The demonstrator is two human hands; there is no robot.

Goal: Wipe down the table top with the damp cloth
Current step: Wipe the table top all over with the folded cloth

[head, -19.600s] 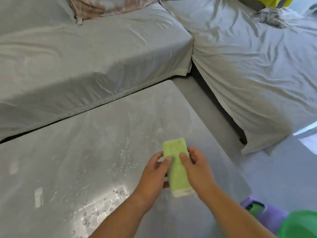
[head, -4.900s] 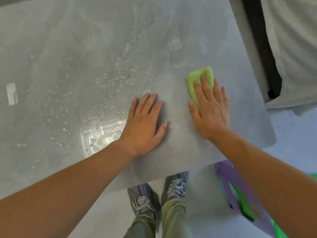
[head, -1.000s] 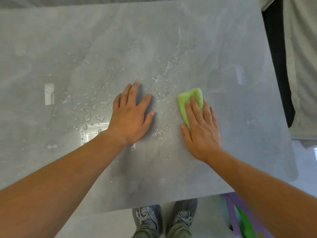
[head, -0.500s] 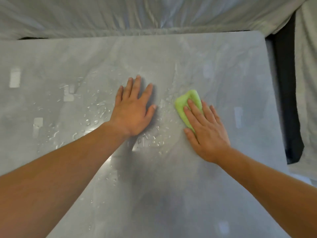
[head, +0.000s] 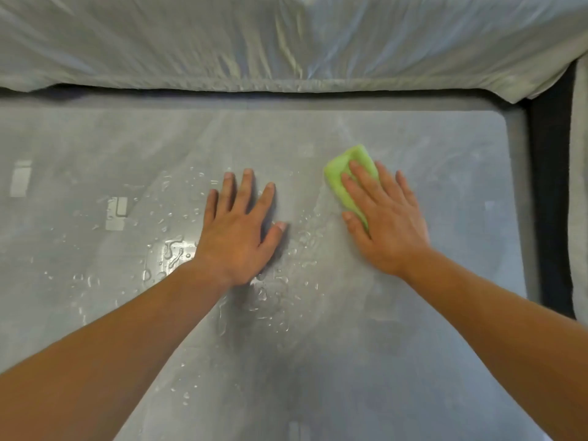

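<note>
I see the grey table top [head: 445,345] filling most of the view, with a sheet-covered sofa [head: 254,43] along its far edge. The left hand [head: 237,237] lies flat on the wet surface, fingers straight and spread, holding nothing. The right hand [head: 389,230], fingers also straight, presses the green cloth [head: 343,173] onto the table, toward its far right corner. Water droplets [head: 171,249] bead around the left hand.
</note>
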